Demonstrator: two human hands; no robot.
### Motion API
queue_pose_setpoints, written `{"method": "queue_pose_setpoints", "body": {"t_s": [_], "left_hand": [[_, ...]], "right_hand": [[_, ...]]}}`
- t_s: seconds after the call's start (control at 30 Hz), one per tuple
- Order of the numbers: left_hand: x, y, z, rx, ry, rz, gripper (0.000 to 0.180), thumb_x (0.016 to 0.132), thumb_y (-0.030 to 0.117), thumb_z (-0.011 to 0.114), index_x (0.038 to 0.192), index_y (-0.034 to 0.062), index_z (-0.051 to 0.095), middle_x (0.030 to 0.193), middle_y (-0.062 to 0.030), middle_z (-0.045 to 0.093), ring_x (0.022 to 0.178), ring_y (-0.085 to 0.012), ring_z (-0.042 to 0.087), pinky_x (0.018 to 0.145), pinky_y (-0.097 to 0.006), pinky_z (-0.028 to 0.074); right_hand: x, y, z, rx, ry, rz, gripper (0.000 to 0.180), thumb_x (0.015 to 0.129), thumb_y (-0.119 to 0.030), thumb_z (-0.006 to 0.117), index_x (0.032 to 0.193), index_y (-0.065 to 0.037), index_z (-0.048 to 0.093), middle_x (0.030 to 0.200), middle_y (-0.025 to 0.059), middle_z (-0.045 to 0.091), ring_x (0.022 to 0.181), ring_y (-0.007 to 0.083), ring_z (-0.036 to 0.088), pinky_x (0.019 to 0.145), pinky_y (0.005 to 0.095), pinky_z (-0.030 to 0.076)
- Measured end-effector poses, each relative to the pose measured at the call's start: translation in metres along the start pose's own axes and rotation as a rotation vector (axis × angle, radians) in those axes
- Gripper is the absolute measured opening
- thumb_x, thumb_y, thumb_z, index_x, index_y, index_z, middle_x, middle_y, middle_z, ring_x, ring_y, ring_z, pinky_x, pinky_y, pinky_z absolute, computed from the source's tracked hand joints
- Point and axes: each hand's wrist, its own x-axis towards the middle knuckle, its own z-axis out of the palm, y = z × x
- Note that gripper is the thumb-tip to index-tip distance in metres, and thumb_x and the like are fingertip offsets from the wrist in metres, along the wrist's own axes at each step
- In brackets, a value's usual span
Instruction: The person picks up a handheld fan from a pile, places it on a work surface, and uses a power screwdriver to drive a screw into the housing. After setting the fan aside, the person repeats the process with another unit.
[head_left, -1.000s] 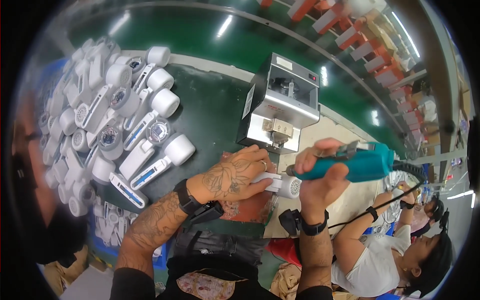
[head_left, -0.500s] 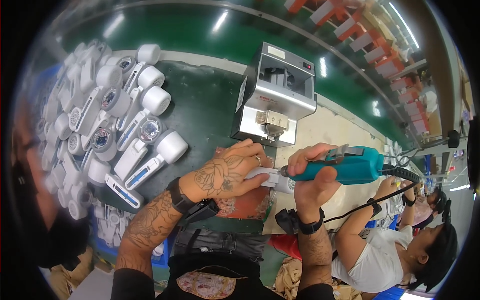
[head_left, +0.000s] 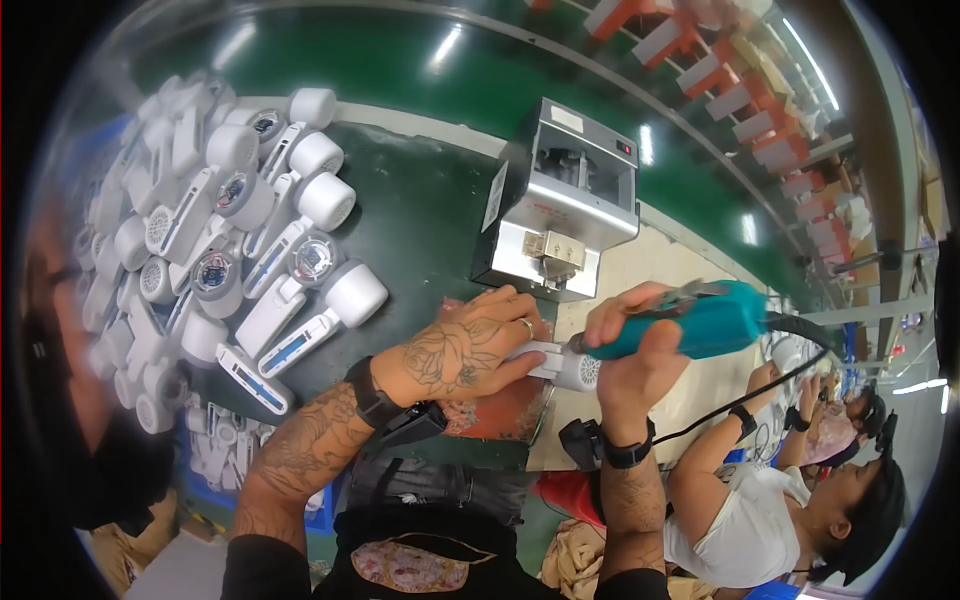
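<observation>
"Teal driver [head_left: 715, 325], judging by shape. In which fingers?"

"In those of the right hand [head_left: 645, 360], curled snugly round the nose end, thumb on the near side. And the white device [head_left: 578, 373]?"

"Under the left hand [head_left: 468, 350]: fingers narrow, bent over the slim part, with the round grille end just right of the fingertips."

"Step in hand?"

"Looks like fastening. Driver nose right at the device, between both sets of fingers. Touching or just apart: cannot tell."

"Needed for the next move?"

"Probably a firm left hold, no roll of the round end, and a driver kept in line."

"Edges? Room?"

"Close beyond the left fingertips, grey machine [head_left: 575, 195]: mind the knuckles. Beneath the left hand, worn red mat [head_left: 500, 412], then the near bench edge. Left of those fingers, dark green bench top [head_left: 420, 205], roomy as far as the heap of white devices [head_left: 232, 150]."

"Right side?"

"Past the right fingers, pale board [head_left: 665, 252], good for a lift away. Behind the driver, black cable [head_left: 797, 326] to keep slack; below that, near, a co-worker's arm [head_left: 712, 480]. Best swing there: forward, not back."
</observation>
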Motion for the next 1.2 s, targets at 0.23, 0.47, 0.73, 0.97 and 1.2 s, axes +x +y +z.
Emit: {"method": "queue_pose_setpoints", "body": {"t_s": [0.23, 0.47, 0.73, 0.97, 1.2], "left_hand": [[-0.004, 0.002, -0.007, 0.064, 0.016, 0.012, 0.026, 0.09, 0.023, 0.064, 0.105, 0.0021, 0.065, 0.101, -0.0124, 0.056, 0.098, -0.0318, 0.055, 0.089, -0.041, 0.046], [-0.003, 0.003, -0.005, 0.048, -0.028, -0.02, 0.026, 0.09, 0.024, 0.064, 0.104, 0.0021, 0.066, 0.101, -0.0118, 0.056, 0.097, -0.0304, 0.054, 0.087, -0.041, 0.047], [-0.001, 0.002, -0.006, 0.024, 0.065, 0.041, 0.021, 0.09, 0.02, 0.066, 0.1, 0.002, 0.065, 0.098, -0.0103, 0.058, 0.093, -0.0299, 0.056, 0.086, -0.039, 0.048], [-0.002, -0.001, -0.003, 0.019, 0.065, 0.046, 0.019, 0.091, 0.019, 0.065, 0.101, 0.0034, 0.065, 0.097, -0.0099, 0.058, 0.092, -0.0303, 0.056, 0.086, -0.039, 0.047], [-0.001, 0.002, -0.005, 0.038, 0.021, 0.018, 0.02, 0.091, 0.02, 0.065, 0.103, 0.0031, 0.065, 0.097, -0.0094, 0.057, 0.093, -0.0296, 0.055, 0.086, -0.04, 0.047]], "right_hand": [[0.049, 0.004, 0.033, 0.059, 0.044, -0.186, 0.056, 0.095, -0.056, 0.06, 0.102, 0.0, 0.052, 0.071, 0.0054, 0.053, 0.064, 0.017, 0.053, 0.061, 0.03, 0.045], [0.046, 0.017, 0.032, 0.093, -0.033, -0.165, 0.054, 0.093, -0.053, 0.065, 0.096, -0.001, 0.05, 0.07, 0.0071, 0.054, 0.062, 0.0179, 0.053, 0.06, 0.0316, 0.045], [-0.011, -0.022, 0.011, 0.025, -0.011, -0.058, 0.069, 0.087, -0.068, 0.061, 0.105, -0.002, 0.049, 0.063, 0.004, 0.047, 0.051, 0.0169, 0.047, 0.05, 0.0295, 0.039], [-0.03, -0.023, 0.008, -0.034, 0.034, -0.023, 0.073, 0.084, -0.071, 0.061, 0.102, -0.001, 0.049, 0.061, 0.0045, 0.047, 0.05, 0.0168, 0.047, 0.049, 0.0302, 0.04], [-0.031, -0.011, 0.004, 0.006, 0.022, -0.029, 0.068, 0.086, -0.067, 0.063, 0.099, -0.002, 0.049, 0.061, 0.0045, 0.048, 0.05, 0.0165, 0.047, 0.048, 0.0312, 0.04]]}}
